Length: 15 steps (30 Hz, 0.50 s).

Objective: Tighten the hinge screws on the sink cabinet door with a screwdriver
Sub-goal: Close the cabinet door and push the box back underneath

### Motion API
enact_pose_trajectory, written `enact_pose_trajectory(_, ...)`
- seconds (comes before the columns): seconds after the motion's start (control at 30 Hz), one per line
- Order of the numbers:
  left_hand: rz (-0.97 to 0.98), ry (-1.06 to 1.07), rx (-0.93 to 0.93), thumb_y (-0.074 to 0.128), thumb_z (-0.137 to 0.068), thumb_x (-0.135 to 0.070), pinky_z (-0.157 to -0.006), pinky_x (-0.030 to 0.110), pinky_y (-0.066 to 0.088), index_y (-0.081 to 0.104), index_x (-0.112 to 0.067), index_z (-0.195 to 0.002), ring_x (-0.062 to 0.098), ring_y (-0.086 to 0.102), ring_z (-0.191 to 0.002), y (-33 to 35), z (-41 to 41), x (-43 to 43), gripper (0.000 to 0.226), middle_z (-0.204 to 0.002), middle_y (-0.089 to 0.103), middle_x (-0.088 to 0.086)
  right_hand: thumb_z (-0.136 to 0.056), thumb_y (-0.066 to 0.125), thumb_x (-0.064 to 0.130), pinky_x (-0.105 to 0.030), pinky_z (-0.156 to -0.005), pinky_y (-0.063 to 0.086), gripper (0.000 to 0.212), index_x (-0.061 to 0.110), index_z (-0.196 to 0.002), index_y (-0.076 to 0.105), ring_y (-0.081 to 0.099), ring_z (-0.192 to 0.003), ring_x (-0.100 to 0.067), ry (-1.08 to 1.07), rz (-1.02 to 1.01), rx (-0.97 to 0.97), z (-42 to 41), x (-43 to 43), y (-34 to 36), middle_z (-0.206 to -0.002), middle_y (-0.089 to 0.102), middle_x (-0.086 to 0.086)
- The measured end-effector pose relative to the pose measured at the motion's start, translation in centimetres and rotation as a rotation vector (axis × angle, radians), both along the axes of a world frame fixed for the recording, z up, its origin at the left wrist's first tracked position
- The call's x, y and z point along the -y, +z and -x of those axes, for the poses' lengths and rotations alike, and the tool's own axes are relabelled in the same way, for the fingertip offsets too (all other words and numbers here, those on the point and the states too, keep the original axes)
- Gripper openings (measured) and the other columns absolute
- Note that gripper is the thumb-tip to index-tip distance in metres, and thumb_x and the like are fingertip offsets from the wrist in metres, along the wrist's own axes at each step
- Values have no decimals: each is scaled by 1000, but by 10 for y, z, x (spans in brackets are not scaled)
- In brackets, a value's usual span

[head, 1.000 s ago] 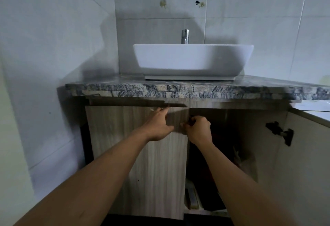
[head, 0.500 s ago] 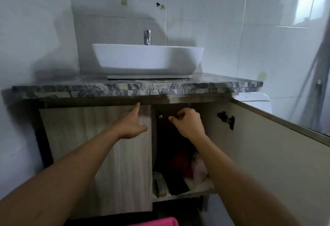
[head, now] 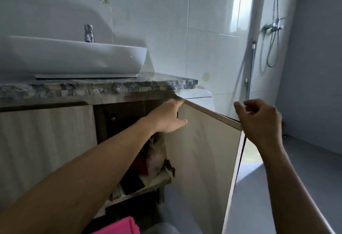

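- My left hand [head: 167, 118], fingers straight, touches the inner face of the door [head: 203, 152] at its far top corner, under the tabletop [head: 129, 85].
- My right hand [head: 259, 120] hovers loosely curled and empty, just above the door's near top corner.
- The door stands open, on the right.

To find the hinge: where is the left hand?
Head view, centre: the left hand touches the upper inner corner of the open door, under the stone countertop.

We see the pale wood-grain cabinet door [head: 203, 150] standing upright and swung wide open, its top edge running from our left hand [head: 169, 117] to below our right hand [head: 259, 120].
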<state>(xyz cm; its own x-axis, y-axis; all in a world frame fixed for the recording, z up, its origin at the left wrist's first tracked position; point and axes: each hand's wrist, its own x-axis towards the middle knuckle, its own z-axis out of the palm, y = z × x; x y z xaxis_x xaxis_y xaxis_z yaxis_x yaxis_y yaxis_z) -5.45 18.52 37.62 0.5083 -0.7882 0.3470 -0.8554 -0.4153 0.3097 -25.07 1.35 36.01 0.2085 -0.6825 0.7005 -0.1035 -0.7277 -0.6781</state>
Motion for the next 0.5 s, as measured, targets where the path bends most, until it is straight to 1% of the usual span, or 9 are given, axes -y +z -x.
enact_pose_trajectory(0.07,-27,-63,30,63,-92,-43,-120,38,32,25,-22,-158,22,33,-148,0,26,28,79,-161,33,5,-86,64,43,-27,-77,43,30,17,-96,74,65,-81,-17,-2,-74,13,22,15,-14,-75,64,11)
enact_pose_trajectory(0.1,-41,-97,39,61,-93,-42,-119,37,32,27,-23,-157,22,32,-149,-1,37,41,75,-162,33,4,-88,63,39,-30,-77,46,26,17,-95,74,66,-82,-20,14,-123,5,29,21,-23,-76,66,10)
enact_pose_trajectory(0.17,-60,-171,21,59,-95,-37,-115,32,32,31,-26,-156,22,34,-147,-1,59,64,68,-160,33,3,-90,61,29,-41,-81,53,21,14,-96,74,68,-85,-26,90,-232,-31,37,30,-42,-82,71,0)
enact_pose_trajectory(0.23,-75,-219,10,56,-96,-28,-112,29,32,37,-28,-154,24,39,-143,0,75,79,61,-157,36,4,-92,57,15,-51,-85,56,17,11,-96,73,69,-86,-32,230,-360,-31,39,33,-55,-86,72,-10)
enact_pose_trajectory(0.3,-109,-240,55,50,-94,-16,-115,37,35,46,-29,-148,28,44,-137,2,86,89,56,-151,43,5,-93,50,2,-50,-85,56,23,11,-94,72,71,-87,-33,378,-453,-39,41,33,-63,-88,74,-13)
enact_pose_trajectory(0.33,-122,-240,83,47,-93,-12,-114,41,37,53,-29,-143,29,46,-134,3,89,92,54,-147,47,6,-92,46,-2,-48,-84,58,29,10,-94,72,72,-87,-32,451,-478,-51,42,32,-65,-89,75,-13)
enact_pose_trajectory(0.37,-123,-240,98,45,-92,-9,-111,42,40,58,-28,-137,30,49,-130,4,90,92,51,-142,51,6,-91,42,-5,-45,-83,58,35,9,-95,73,72,-87,-32,517,-498,-55,42,31,-67,-89,75,-14)
enact_pose_trajectory(0.43,-94,-245,85,43,-92,-7,-105,41,44,65,-25,-128,28,53,-123,5,89,91,46,-134,57,7,-88,37,-11,-41,-80,59,41,6,-96,73,72,-86,-32,616,-521,-44,41,30,-68,-89,75,-16)
enact_pose_trajectory(0.5,-71,-252,55,42,-95,-10,-103,39,45,67,-22,-124,25,55,-120,6,89,85,41,-131,60,6,-87,35,-13,-35,-72,60,43,5,-94,74,72,-84,-32,666,-529,-34,38,30,-70,-89,74,-16)
